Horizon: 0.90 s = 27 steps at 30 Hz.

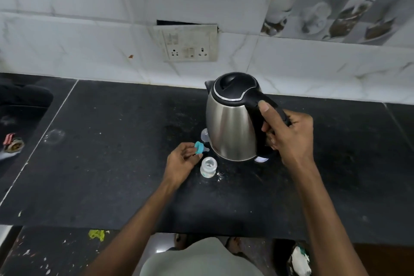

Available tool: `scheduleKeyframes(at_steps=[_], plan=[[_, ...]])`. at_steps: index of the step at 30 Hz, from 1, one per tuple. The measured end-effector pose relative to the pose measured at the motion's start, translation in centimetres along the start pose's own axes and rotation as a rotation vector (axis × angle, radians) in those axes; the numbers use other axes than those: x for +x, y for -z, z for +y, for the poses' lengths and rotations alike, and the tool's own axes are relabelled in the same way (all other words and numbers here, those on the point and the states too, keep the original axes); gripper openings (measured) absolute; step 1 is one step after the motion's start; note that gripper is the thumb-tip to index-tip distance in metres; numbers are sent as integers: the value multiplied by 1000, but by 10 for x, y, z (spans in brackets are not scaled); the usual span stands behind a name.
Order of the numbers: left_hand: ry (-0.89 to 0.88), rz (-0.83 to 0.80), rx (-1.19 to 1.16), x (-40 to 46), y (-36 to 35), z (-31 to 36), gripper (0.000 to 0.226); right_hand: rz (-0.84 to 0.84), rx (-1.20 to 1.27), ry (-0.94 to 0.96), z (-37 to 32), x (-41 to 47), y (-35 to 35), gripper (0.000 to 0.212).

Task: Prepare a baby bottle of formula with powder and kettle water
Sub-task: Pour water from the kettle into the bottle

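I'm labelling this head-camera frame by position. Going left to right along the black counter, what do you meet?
Left hand pinching the teal bottle collar with teat → open clear baby bottle standing upright → steel electric kettle with black lid → right hand gripping the kettle's black handle.

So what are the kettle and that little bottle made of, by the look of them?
Kettle: the body looks like brushed stainless steel, with soft streaked reflections; lid and handle are matte black, probably plastic. Bottle: clear, most likely plastic, though glass cannot be ruled out; you can see through its wall.
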<state>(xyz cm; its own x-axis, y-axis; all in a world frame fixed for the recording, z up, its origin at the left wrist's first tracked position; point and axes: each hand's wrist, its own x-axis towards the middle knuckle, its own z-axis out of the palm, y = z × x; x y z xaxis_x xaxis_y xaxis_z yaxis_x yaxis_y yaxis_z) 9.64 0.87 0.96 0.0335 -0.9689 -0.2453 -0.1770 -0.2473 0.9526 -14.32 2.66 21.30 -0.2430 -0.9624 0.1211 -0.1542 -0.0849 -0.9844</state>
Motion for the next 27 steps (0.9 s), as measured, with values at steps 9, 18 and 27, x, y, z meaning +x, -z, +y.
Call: scheduleKeyframes(at_steps=[9, 18, 27], plan=[[64, -113, 59, -8, -28, -30, 64, -23, -211, -59, 0, -17, 52, 58], [29, -134, 66, -9, -44, -49, 77, -104, -316, -140, 4, -31, 61, 58], [-41, -86, 112, 4, -54, -60, 56, -202, -497, -148, 16, -32, 50, 68]])
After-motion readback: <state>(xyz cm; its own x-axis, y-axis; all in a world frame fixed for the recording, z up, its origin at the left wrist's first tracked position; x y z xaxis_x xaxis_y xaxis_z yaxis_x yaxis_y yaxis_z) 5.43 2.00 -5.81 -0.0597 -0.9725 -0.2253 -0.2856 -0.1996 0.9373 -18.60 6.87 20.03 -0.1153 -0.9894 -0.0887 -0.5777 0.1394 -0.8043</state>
